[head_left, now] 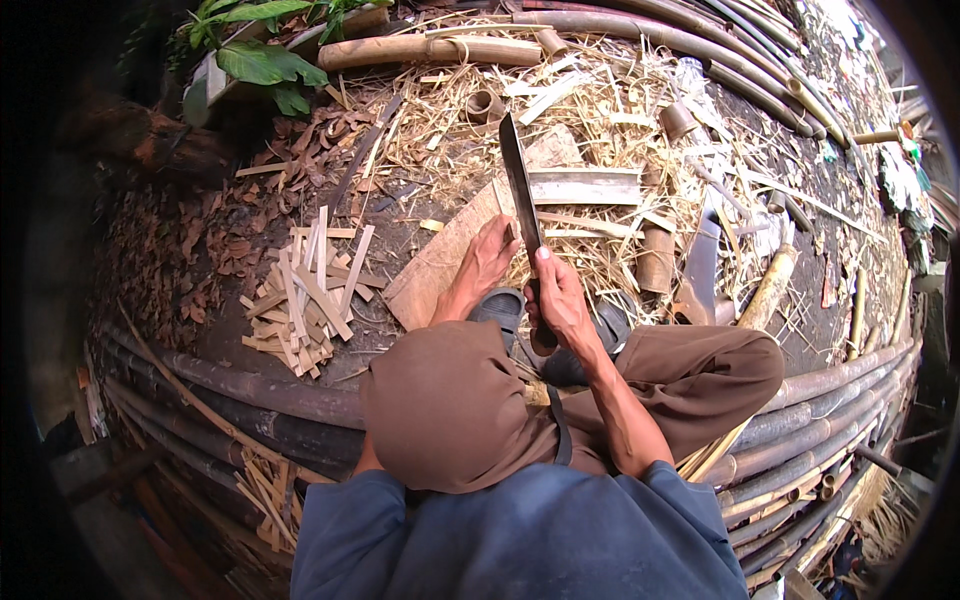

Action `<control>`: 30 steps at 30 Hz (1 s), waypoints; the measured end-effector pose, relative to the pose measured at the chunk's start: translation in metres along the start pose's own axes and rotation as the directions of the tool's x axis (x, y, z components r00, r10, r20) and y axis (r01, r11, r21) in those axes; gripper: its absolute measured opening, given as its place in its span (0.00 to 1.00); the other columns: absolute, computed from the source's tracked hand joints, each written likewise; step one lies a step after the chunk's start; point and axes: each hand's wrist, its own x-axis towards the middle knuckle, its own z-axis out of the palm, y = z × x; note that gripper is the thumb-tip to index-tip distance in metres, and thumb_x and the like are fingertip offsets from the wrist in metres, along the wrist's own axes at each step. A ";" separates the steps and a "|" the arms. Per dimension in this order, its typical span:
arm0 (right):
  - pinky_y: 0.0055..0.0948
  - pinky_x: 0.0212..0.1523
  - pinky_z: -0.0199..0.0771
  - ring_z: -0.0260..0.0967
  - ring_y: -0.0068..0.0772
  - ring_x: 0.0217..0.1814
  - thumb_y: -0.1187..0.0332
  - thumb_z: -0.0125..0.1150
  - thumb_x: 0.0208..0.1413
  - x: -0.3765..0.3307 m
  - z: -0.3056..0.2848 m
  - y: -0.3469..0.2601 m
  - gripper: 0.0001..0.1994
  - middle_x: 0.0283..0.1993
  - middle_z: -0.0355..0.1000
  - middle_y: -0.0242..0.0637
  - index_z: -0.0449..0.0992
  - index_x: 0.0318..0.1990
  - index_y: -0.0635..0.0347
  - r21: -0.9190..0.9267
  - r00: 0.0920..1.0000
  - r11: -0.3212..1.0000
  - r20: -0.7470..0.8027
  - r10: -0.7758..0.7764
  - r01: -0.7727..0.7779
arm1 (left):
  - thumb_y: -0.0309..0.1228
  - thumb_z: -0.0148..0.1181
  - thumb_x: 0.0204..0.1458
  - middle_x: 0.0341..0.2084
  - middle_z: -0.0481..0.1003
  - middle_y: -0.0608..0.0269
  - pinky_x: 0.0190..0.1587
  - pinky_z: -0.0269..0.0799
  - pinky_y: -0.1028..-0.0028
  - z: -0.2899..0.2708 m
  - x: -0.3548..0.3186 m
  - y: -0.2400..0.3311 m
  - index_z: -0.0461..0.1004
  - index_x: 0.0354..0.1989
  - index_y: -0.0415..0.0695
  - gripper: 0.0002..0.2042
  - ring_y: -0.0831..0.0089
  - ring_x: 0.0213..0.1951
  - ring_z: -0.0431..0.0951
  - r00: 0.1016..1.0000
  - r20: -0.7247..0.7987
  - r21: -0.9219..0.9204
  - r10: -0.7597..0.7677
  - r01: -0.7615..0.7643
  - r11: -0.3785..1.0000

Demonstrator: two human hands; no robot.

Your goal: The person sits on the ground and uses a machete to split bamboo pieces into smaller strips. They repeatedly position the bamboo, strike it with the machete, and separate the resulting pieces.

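Clock read from the right hand, twelve at top.

Long dark steel machete (521, 185): blade pointing to half past eleven, above the pale flat wooden board (425, 275). Bare right hand (561, 297) clenched round its handle. Bare left hand (485, 258) at ten, fingers bent, near the blade. A small brown bit shows at its fingertips; too small from here to tell whether it is gripped.

Chief risk, in my judgement: unprotected left fingers so near the steel. A glancing stroke or a handle twisting in a slack grip could cut them.

Next risk: feet. Dark grey rubber left sandal (497, 308) at nine, close to the handle; brown-trousered left knee (430, 405) at eight. A swing overrunning the board could reach either.

Loose straw-coloured shavings (450, 150) at eleven, around the board's far end. If some lie under it, the board could rock and spoil the aim.

Farther out: criss-crossed heap of short pale slats (320, 300) at nine, liable to slide if knocked. Shiny flat metal blade (703, 250) between two and three, lying where a careless reach could meet its edge.
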 end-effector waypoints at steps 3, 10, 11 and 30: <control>0.22 0.15 0.59 0.58 0.18 0.16 0.48 0.40 0.67 0.001 -0.003 0.001 0.21 0.19 0.61 0.28 0.64 0.33 0.57 0.023 1.000 1.000 0.008 0.009 -0.010 | 0.31 0.55 0.58 0.31 0.68 0.55 0.38 0.68 0.65 0.000 0.002 0.009 0.66 0.44 0.42 0.10 0.62 0.34 0.71 0.999 0.016 -0.030 0.036 -0.035 0.999; 0.22 0.15 0.59 0.59 0.19 0.16 0.49 0.40 0.68 0.002 -0.003 0.004 0.21 0.19 0.61 0.28 0.67 0.37 0.58 0.003 1.000 1.000 0.025 -0.006 0.006 | 0.23 0.55 0.53 0.36 0.67 0.45 0.42 0.68 0.58 -0.001 0.001 0.009 0.65 0.47 0.37 0.14 0.45 0.39 0.70 0.998 0.056 -0.051 0.042 -0.039 0.998; 0.22 0.15 0.59 0.59 0.19 0.16 0.49 0.40 0.68 0.001 -0.002 0.003 0.21 0.19 0.61 0.28 0.68 0.38 0.58 -0.011 1.000 1.000 0.022 -0.006 0.007 | 0.26 0.55 0.55 0.35 0.68 0.48 0.41 0.68 0.60 0.000 0.000 0.005 0.65 0.48 0.38 0.13 0.50 0.38 0.71 0.998 0.047 -0.024 0.045 -0.044 0.999; 0.37 0.36 0.71 0.76 0.45 0.33 0.61 0.44 0.67 0.002 0.013 -0.009 0.20 0.28 0.70 0.61 0.65 0.64 0.52 -0.443 0.963 0.873 -0.068 -0.261 0.205 | 0.27 0.51 0.57 0.31 0.65 0.47 0.39 0.67 0.57 -0.003 0.007 0.008 0.63 0.43 0.40 0.09 0.47 0.36 0.69 0.993 0.000 -0.038 0.117 -0.117 0.992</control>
